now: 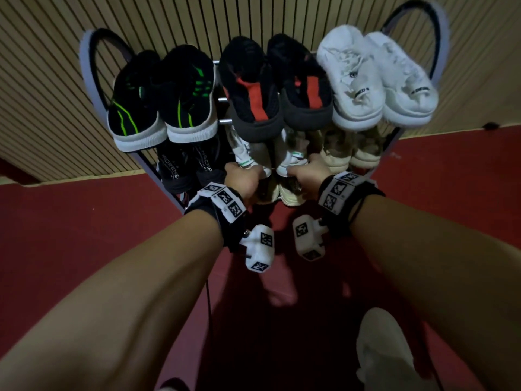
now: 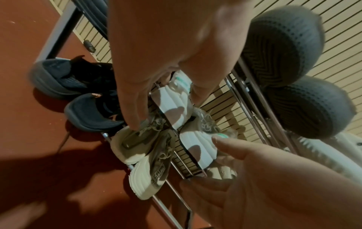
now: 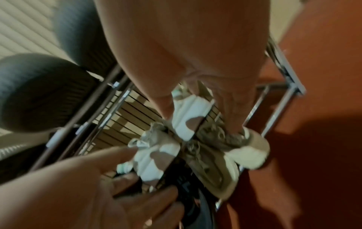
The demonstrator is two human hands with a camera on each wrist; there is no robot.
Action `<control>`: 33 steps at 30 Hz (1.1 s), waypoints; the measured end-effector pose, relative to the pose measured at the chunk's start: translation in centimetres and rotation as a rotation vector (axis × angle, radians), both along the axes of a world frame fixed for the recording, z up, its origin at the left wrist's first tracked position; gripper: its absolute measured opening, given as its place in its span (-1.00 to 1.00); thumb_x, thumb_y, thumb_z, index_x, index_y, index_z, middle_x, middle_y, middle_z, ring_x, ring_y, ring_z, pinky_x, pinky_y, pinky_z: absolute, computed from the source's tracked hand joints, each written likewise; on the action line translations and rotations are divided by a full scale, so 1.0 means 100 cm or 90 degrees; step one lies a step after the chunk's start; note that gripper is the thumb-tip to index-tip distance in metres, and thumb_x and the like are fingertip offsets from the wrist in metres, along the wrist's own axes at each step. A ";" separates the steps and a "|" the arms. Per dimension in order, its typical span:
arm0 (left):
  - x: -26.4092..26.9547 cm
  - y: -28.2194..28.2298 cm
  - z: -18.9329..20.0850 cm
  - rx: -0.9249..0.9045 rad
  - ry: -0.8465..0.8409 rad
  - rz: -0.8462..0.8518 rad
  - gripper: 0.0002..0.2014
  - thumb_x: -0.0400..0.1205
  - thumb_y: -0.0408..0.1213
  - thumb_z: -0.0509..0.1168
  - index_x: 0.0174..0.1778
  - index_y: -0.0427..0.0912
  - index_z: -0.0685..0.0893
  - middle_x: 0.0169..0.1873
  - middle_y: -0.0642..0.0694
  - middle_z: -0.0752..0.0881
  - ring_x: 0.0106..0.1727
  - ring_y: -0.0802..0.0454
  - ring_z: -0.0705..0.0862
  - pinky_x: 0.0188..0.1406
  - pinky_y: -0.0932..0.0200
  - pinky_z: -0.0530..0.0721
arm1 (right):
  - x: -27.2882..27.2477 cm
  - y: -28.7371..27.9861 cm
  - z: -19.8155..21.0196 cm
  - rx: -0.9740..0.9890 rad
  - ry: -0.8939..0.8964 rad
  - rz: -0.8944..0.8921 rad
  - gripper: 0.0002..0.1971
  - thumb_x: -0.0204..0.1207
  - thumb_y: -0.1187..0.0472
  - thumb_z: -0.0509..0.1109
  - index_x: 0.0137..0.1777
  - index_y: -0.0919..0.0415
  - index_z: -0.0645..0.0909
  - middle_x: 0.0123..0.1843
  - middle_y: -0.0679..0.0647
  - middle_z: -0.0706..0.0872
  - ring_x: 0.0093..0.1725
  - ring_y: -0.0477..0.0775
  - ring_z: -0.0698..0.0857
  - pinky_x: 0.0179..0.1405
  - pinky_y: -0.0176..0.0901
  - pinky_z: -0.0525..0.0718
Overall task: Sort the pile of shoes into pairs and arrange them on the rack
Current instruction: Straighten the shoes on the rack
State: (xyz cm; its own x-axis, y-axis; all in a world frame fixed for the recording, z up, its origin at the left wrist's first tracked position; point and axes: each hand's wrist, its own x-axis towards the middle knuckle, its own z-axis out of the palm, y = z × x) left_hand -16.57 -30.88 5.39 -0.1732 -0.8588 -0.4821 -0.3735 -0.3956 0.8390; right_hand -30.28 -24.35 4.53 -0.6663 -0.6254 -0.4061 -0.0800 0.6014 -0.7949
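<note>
A pair of white shoes with green heel tabs sits in the middle of the rack's [image 1: 84, 66] second tier. My left hand [image 1: 244, 176] grips the heel of the left white shoe [image 1: 248, 155]. My right hand [image 1: 305, 172] grips the heel of the right white shoe [image 1: 290, 153]. In the left wrist view my left hand [image 2: 166, 96] has its fingers and thumb round that left shoe [image 2: 172, 106]. In the right wrist view my right hand [image 3: 199, 108] clasps the right shoe [image 3: 189, 114] the same way. Both shoes rest on the metal rods.
The top tier holds a black-green pair [image 1: 163, 94], a black-red pair [image 1: 276, 86] and a white pair [image 1: 375, 77]. A black pair [image 1: 183, 165] and a beige pair [image 1: 349, 150] flank my hands. Cream shoes [image 2: 137, 148] lie on the tier below. A pale foot [image 1: 386, 348] stands on the red floor.
</note>
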 end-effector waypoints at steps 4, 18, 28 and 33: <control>-0.004 -0.007 -0.013 0.027 0.024 0.017 -0.32 0.21 -0.03 0.45 0.20 -0.08 0.33 0.01 -0.18 0.64 0.00 -0.26 0.75 0.02 -0.31 0.76 | 0.005 0.002 -0.003 -0.052 -0.035 -0.057 -0.41 0.32 0.08 0.56 0.25 0.27 0.40 0.09 0.18 0.66 0.07 0.19 0.66 0.15 0.07 0.63; -0.006 -0.006 0.007 -0.021 -0.022 0.089 -0.36 0.43 -0.11 0.39 0.39 -0.26 0.37 0.06 -0.22 0.66 -0.03 -0.23 0.73 0.01 -0.21 0.78 | -0.029 -0.046 -0.072 -0.052 -0.058 -0.118 -0.07 -0.19 -0.33 0.51 0.17 0.15 0.41 -0.13 0.14 0.66 -0.03 0.40 0.78 -0.01 0.46 0.72; 0.011 0.004 0.009 0.097 0.055 0.080 -0.48 0.40 -0.38 0.34 0.26 -0.19 0.34 0.10 -0.33 0.62 0.01 -0.32 0.72 -0.31 -0.42 0.73 | 0.008 0.016 0.011 -0.104 -0.196 -0.089 -0.48 0.34 -0.07 0.30 0.23 0.21 0.42 0.05 0.31 0.71 -0.30 0.27 0.77 -0.29 0.08 0.80; 0.027 0.009 0.012 0.153 -0.015 0.000 -0.32 0.35 -0.47 0.25 0.48 -0.27 0.38 0.08 -0.15 0.73 -0.21 -0.08 0.73 -0.48 -0.12 0.67 | 0.010 0.027 0.013 -0.056 -0.305 -0.057 -0.28 0.24 -0.43 0.37 0.15 0.18 0.52 -0.35 0.19 0.53 -0.42 0.19 0.66 -0.44 -0.07 0.64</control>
